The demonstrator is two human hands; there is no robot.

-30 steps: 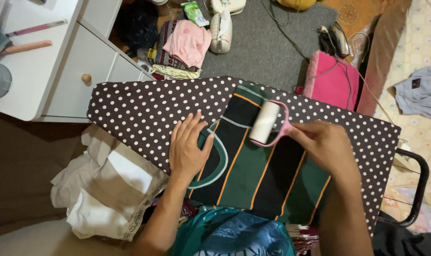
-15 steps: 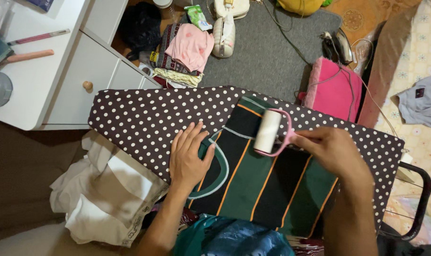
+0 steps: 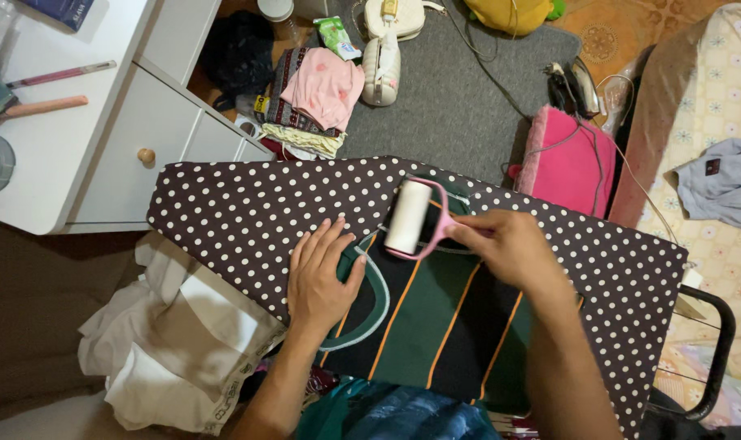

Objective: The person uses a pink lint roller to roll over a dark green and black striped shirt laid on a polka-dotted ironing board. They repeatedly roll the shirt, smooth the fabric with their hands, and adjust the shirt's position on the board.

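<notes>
A dark green and black garment [image 3: 444, 318] with orange stripes lies on a brown ironing board [image 3: 248, 216] with white dots. My left hand [image 3: 322, 273] rests flat on the garment's left edge, by its pale green trim. My right hand [image 3: 509, 244] grips the pink handle of a lint roller [image 3: 409, 217], whose white roll sits at the garment's far end.
A white drawer unit [image 3: 155, 110] stands at the left. Folded clothes [image 3: 317, 98], a white appliance [image 3: 383, 61] and a pink bag [image 3: 566, 167] lie on the grey rug beyond the board. Crumpled white cloth [image 3: 167, 350] hangs at the near left. A bed [image 3: 704, 163] is at the right.
My right hand has pushed the lint roller away from me toward the garment's far end. My left hand stays pressed on the garment.
</notes>
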